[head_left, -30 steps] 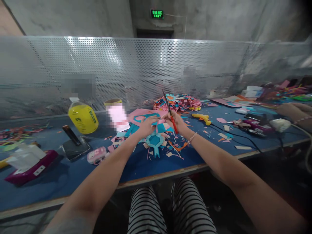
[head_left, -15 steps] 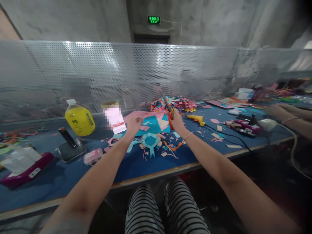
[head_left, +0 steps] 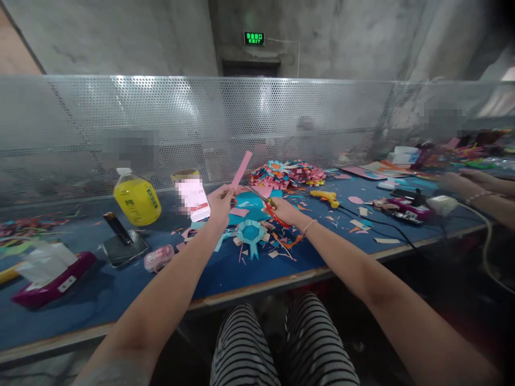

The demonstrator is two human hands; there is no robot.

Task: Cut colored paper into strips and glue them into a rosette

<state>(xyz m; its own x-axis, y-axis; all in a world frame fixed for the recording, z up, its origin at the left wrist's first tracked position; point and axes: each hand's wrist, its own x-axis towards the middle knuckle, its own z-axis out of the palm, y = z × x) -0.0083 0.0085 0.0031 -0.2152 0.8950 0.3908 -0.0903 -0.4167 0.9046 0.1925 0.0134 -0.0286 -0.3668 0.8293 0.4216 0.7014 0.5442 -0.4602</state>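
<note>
My left hand (head_left: 222, 202) pinches a pink paper strip (head_left: 242, 169) that sticks up and to the right. My right hand (head_left: 284, 210) is closed around the red handles of a pair of scissors (head_left: 274, 215). Their blades point left toward the strip's lower end; whether they touch it I cannot tell. Below both hands, a light-blue paper rosette (head_left: 251, 233) with two tails lies on the table among scraps. Blue paper sheets (head_left: 257, 201) lie just behind the rosette.
A pile of paper rosettes (head_left: 289, 174) stands at the back. To the right lies a yellow glue gun (head_left: 326, 198) with a cord. At left are a yellow-liquid bottle (head_left: 137, 198), a lit phone (head_left: 195, 198) and a tissue box (head_left: 56, 279). Another person's hands (head_left: 462, 185) show far right.
My left hand has lifted a pink strip off the work area. The scissors have swung from pointing upward to pointing left, nearer my left hand. The rosette lies in place.
</note>
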